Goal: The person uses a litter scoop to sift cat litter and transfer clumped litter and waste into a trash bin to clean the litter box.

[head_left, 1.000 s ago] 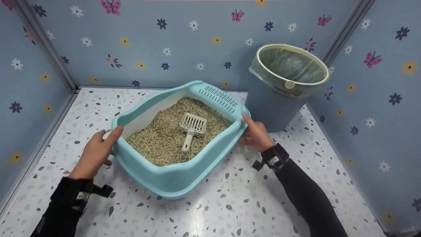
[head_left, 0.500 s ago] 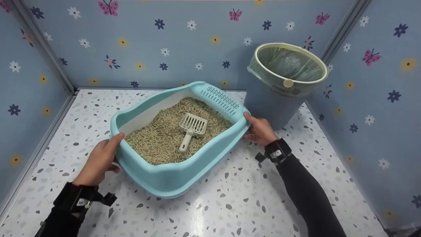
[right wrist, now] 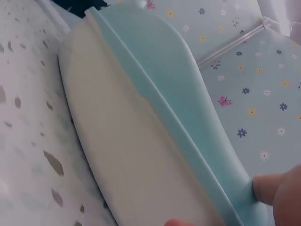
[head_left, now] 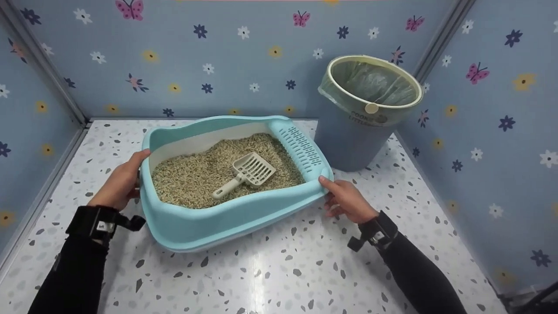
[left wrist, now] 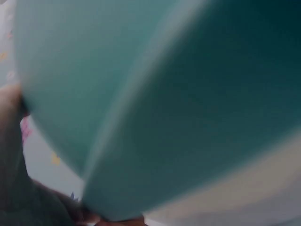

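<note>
A light blue litter box with a white base sits on the speckled surface, slightly askew in the head view. Inside it lies sandy-brown cat litter, and on that rests a pale litter scoop with its handle pointing to the near left. My left hand grips the box's left rim, thumb on top and fingers mostly hidden behind the edge. At the right near corner my right hand holds the rim, its thumb over the lip and fingers beneath.
A grey-blue bin with a clear bag liner stands close behind the box's right end. Flowered blue panels enclose the back and both sides. White speckled surface extends in front of the box.
The litter box has turned clockwise in the head view: its left end has gone away from me and its right end nearer. Both hands have moved with it; the scoop turned along.
</note>
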